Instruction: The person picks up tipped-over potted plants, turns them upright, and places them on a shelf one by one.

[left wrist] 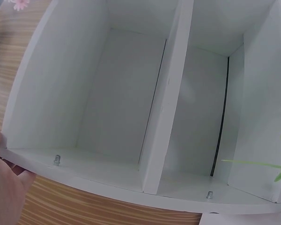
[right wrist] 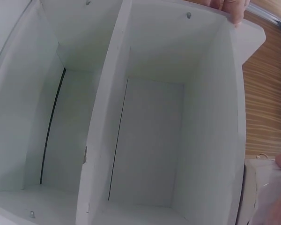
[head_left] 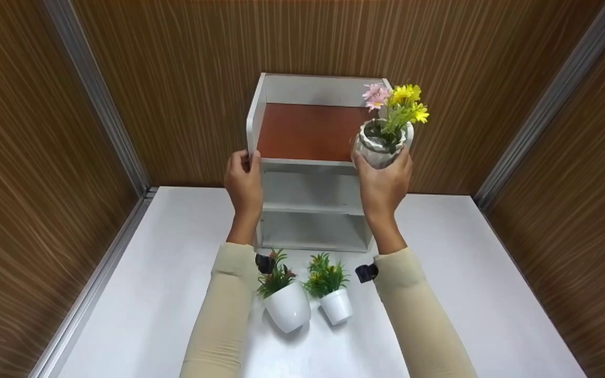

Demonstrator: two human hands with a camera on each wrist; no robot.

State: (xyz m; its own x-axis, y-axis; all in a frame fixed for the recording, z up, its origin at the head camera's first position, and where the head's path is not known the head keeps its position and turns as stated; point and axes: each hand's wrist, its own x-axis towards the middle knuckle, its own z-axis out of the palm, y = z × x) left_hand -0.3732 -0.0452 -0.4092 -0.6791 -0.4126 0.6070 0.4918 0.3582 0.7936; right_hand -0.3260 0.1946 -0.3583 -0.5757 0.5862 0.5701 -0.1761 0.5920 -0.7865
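A small white shelf unit (head_left: 310, 131) with a red-brown top board stands against the back wall. My left hand (head_left: 243, 181) grips the edge of its left side panel, thumb toward the front; in the left wrist view this hand (left wrist: 9, 187) is at the panel's corner. My right hand (head_left: 384, 189) holds a white ribbed flower pot (head_left: 369, 151) with pink and yellow flowers, up at the right end of the top board. Part of this pot (right wrist: 260, 185) shows at the lower right of the right wrist view. Fingers hide the pot's lower sides.
Two white potted plants lie tipped on the white table (head_left: 176, 294) in front of the shelf: a larger pot (head_left: 289, 310) and a smaller pot (head_left: 337, 307). Two lower compartments (head_left: 313, 231) face me. Wood-patterned panels (head_left: 176, 79) enclose the back and sides.
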